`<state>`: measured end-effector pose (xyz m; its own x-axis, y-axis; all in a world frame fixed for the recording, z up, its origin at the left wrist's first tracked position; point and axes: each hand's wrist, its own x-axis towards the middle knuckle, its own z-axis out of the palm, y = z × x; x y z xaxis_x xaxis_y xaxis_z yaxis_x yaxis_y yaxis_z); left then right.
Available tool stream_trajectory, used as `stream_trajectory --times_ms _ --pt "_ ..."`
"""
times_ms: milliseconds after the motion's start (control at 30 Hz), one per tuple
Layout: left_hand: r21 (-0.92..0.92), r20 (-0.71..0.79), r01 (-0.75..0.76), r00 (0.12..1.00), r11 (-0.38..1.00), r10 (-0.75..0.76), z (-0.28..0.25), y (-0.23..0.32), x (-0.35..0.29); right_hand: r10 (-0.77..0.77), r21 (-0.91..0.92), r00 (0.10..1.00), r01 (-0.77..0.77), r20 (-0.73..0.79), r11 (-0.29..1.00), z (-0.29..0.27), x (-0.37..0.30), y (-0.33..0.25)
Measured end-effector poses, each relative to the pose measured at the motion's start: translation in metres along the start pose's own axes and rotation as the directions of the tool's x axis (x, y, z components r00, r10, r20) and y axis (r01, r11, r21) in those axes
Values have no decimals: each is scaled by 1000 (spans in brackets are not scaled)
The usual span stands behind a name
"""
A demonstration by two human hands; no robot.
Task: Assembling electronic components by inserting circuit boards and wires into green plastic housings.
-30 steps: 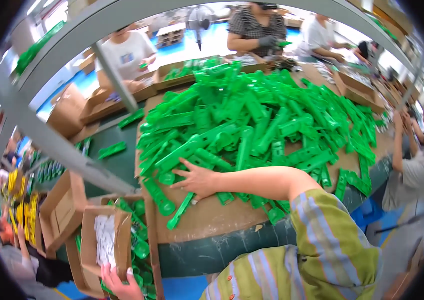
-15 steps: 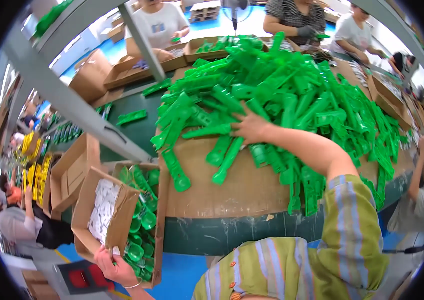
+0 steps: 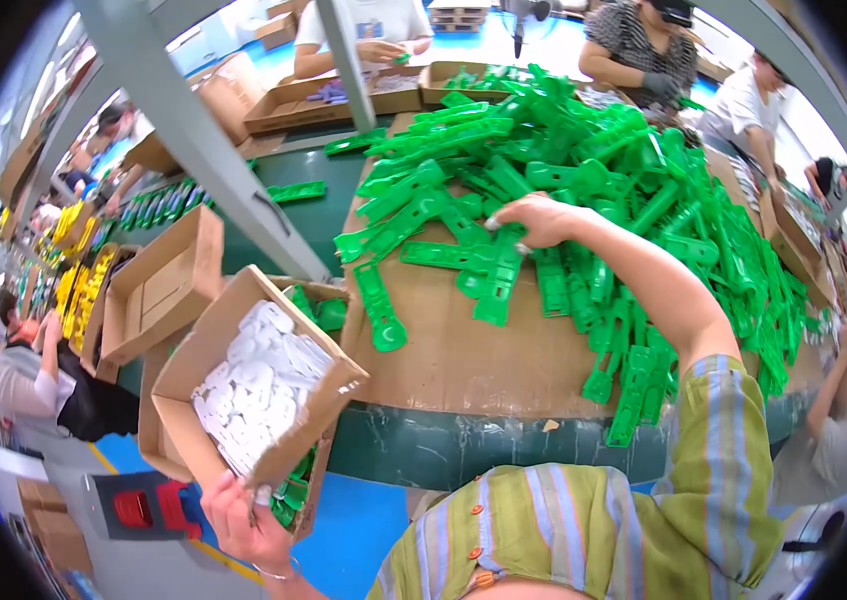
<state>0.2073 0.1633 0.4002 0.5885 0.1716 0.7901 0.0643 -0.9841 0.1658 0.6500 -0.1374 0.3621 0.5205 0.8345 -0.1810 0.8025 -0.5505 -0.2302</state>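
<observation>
My left hand (image 3: 249, 522) is closed on the near edge of a small cardboard box (image 3: 316, 425), low on the left. The box tilts and holds many flat white plastic pieces (image 3: 262, 385). It rests over a larger carton with green parts (image 3: 329, 312), mostly hidden under it. My right hand (image 3: 542, 220) reaches to the near left side of a big heap of long green plastic pieces (image 3: 634, 190). Its thumb and fingers are apart, with pale tips, close to a loose green piece (image 3: 497, 285). Whether the fingertips touch it, I cannot tell.
Brown cardboard (image 3: 464, 365) covers the green worktable (image 3: 394, 445). An open carton (image 3: 164, 285) stands at the left, beside a slanting grey metal post (image 3: 214, 150). Co-workers sit across the table and at both sides. Red stools (image 3: 134, 508) stand on the floor, lower left.
The view has shifted. The box of white pieces has tipped so more of its inside shows, with my left hand at its edge. Loose green pieces near my right hand lie differently; its fingers have drawn in.
</observation>
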Motion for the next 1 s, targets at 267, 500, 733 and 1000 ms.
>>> stream_trajectory --times_ms 267,500,733,1000 --pt "-544 184 -60 965 837 189 62 72 -8 218 110 741 -193 -635 975 44 -47 20" --pt "-770 295 -126 799 626 524 164 123 -61 576 942 778 60 -252 330 42 -98 8" --pt "-728 320 -153 786 668 529 139 154 -5 499 905 761 288 -415 314 52 -155 -47" --pt "-906 137 -23 929 423 345 138 218 55 420 771 705 288 -572 567 55 -205 -157"
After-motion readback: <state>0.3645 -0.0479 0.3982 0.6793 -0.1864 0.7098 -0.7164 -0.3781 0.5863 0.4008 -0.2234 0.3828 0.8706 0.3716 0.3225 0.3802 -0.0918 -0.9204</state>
